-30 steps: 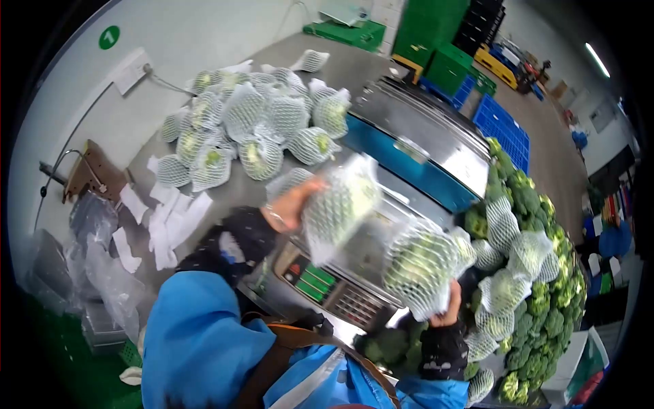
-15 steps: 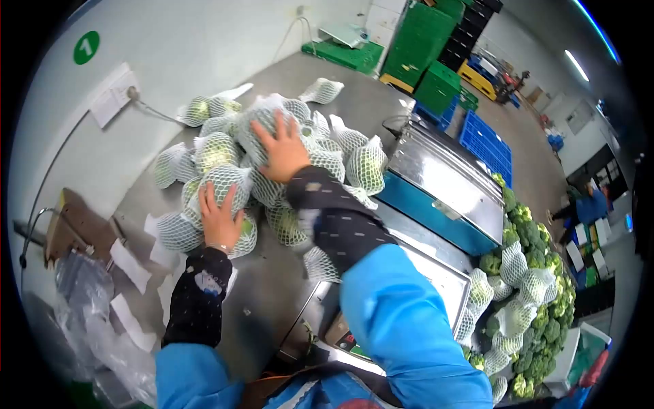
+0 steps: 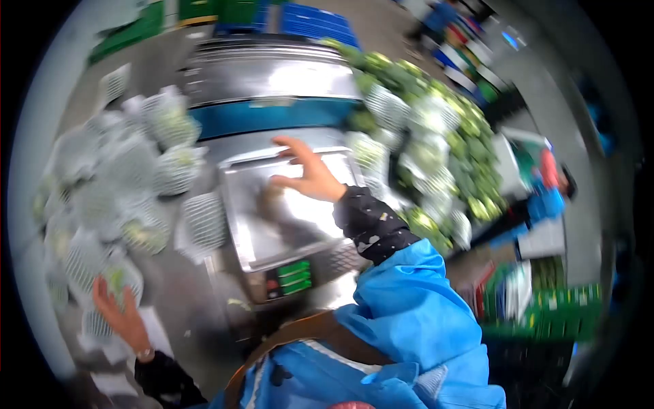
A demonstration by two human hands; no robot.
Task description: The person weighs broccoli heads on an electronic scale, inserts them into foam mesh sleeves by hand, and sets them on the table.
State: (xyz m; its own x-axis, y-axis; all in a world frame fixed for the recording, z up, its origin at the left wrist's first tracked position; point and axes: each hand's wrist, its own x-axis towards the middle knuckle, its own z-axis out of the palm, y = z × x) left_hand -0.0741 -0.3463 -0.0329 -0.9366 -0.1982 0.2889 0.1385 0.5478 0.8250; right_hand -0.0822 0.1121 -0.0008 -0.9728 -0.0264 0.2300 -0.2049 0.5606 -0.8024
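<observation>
My left hand [image 3: 122,315] has its fingers spread at the near edge of a heap of vegetables in white foam net sleeves [image 3: 133,163]. Its fingertips touch or nearly touch a netted vegetable with green showing through [image 3: 122,276]; I cannot tell which. Over the metal pan of a weighing scale [image 3: 255,228] hovers my right hand [image 3: 310,174], fingers apart and nothing in them. The scale's green-lit display [image 3: 294,277] faces me. One netted vegetable [image 3: 203,221] lies apart, just left of the pan.
Behind the scale stands a metal-topped machine with a blue front [image 3: 272,116]. To the right is a pile of bare broccoli [image 3: 470,157] with several netted heads [image 3: 429,150] along its near side. Green crates [image 3: 565,313] are lower right. Another person [image 3: 545,201] is beyond the pile.
The view has swung right. My right hand has left the netted heap and moved over the scale pan. My left hand stays by the heap, at its near edge.
</observation>
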